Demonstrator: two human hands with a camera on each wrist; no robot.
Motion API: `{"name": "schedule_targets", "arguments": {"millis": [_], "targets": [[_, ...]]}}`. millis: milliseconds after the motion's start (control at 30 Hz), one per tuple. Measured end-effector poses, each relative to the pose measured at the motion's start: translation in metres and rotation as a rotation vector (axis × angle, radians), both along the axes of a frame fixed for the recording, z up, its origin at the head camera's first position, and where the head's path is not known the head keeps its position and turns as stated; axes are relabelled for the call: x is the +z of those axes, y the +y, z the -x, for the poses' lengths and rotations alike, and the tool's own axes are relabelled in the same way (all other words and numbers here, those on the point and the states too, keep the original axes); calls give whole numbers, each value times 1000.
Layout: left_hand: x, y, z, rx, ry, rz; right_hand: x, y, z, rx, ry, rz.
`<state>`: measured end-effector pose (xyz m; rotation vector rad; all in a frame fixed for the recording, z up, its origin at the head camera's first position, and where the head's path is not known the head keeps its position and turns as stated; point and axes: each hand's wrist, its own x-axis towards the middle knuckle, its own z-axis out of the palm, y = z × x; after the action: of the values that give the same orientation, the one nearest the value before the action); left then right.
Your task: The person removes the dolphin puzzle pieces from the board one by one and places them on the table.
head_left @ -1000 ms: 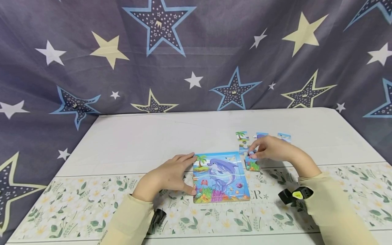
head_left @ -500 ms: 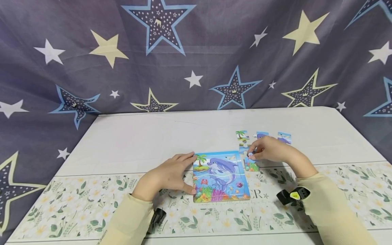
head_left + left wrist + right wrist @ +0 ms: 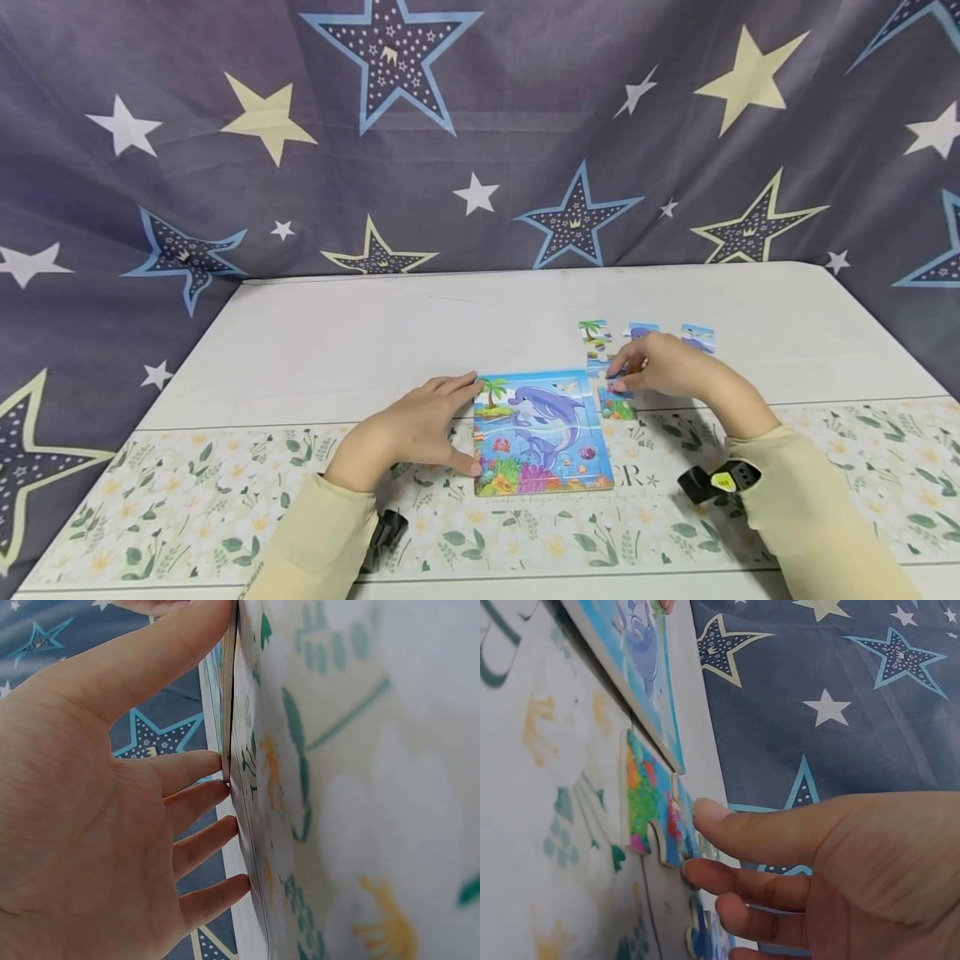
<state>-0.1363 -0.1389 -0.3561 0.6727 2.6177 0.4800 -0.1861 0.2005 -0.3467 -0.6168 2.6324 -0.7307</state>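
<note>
A square dolphin picture board lies flat on the table, showing two dolphins, a palm, a crab and corals. My left hand rests along its left side, fingers spread, index fingertip at the upper corner and thumb lower on that edge. In the left wrist view the fingers reach the board's edge. My right hand pinches a coral-and-crab puzzle piece between thumb and index finger, just right of the board. The right wrist view shows this piece low over the table, thumb tip near its crab.
Behind the right hand lie a palm-tree piece, a sea piece, a purple dolphin piece and a sky piece. The table bears a floral runner. A star-patterned cloth hangs at the back.
The held puzzle piece has settled flatter, its upper tab lower under the right fingertips, which have shifted very slightly. The left hand and board have stayed in place.
</note>
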Motion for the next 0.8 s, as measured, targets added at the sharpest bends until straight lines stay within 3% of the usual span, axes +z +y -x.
{"name": "schedule_targets", "arguments": {"millis": [200, 400, 800], "targets": [[0, 0, 0, 1, 5, -2, 6, -4, -4, -5, 29, 28], [0, 1, 0, 0, 7, 2, 10, -12, -8, 21, 6, 112], [-1, 0, 0, 5, 0, 1, 5, -33, -17, 96, -26, 177]]}}
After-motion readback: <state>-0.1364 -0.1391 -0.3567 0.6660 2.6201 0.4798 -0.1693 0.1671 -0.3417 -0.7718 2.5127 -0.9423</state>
